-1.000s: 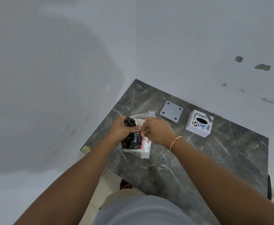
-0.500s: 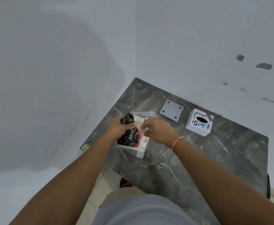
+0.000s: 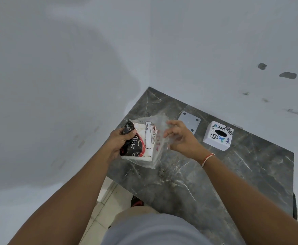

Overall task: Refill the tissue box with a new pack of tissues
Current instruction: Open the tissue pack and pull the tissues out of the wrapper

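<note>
Gripping the tissue pack [image 3: 139, 142] above the dark marble desk [image 3: 189, 177], the left hand [image 3: 117, 145] closes its fingers on the printed end while the right hand [image 3: 181, 139], fingers spread, touches the clear wrapper [image 3: 159, 124]; the white tissue box [image 3: 218, 135] stands well apart to the right.

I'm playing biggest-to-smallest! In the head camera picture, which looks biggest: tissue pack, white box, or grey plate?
1. Tissue pack, though it's nearer the camera.
2. White box and grey plate: too alike to rank.

- The tissue pack [image 3: 139, 141] is black, red and white, in clear plastic.
- The tissue box [image 3: 218, 135] is white with stickers.
- The table [image 3: 206, 174] is dark grey marble with white veins.
</note>
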